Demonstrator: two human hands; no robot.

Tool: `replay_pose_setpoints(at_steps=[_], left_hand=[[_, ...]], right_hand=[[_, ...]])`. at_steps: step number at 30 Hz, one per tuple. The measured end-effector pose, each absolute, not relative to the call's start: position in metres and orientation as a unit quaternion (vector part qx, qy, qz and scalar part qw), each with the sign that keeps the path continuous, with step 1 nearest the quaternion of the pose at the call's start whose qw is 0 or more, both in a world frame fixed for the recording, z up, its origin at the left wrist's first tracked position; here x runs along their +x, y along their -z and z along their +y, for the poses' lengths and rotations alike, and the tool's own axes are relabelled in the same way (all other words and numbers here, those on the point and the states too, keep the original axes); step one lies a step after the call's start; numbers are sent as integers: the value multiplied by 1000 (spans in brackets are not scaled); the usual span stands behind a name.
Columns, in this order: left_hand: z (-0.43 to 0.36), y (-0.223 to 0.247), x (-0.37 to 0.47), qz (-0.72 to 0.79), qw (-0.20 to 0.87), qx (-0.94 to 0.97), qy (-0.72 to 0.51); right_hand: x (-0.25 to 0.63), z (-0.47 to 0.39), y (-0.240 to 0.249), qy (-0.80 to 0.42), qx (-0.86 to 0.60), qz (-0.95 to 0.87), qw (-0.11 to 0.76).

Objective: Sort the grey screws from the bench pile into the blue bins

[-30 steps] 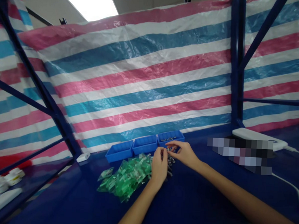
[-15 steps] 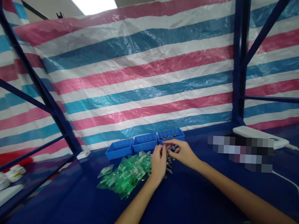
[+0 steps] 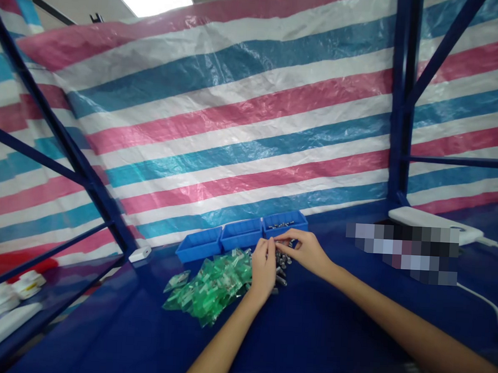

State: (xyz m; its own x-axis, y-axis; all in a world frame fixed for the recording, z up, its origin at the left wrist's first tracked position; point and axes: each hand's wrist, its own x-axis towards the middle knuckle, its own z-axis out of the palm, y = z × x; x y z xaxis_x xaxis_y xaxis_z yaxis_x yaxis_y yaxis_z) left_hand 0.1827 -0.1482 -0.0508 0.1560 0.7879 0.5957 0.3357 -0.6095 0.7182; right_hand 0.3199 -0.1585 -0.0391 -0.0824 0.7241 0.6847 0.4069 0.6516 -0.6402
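Small metal parts (image 3: 282, 261) lie heaped on the blue counter (image 3: 308, 334), just before the rightmost blue tray (image 3: 286, 222). Left hand (image 3: 263, 269) and right hand (image 3: 308, 251) meet above them, fingertips pinching one piece; green packets (image 3: 212, 285) lie left of the heap.

Both arms are bare all the way up from the bottom edge of the frame, no sleeves, gloves, watch or rings that I can spot. Left hand (image 3: 263, 269) and right hand (image 3: 308, 251) have short plain nails, slim fingers (image 3: 261, 246).
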Motion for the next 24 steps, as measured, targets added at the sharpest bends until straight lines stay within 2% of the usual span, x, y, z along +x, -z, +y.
replay_pose_setpoints(at_steps=[24], left_hand=[[-148,50,181,407,164,733,-519]], right_hand=[[318,-159,44,-118,-434,-738,503]])
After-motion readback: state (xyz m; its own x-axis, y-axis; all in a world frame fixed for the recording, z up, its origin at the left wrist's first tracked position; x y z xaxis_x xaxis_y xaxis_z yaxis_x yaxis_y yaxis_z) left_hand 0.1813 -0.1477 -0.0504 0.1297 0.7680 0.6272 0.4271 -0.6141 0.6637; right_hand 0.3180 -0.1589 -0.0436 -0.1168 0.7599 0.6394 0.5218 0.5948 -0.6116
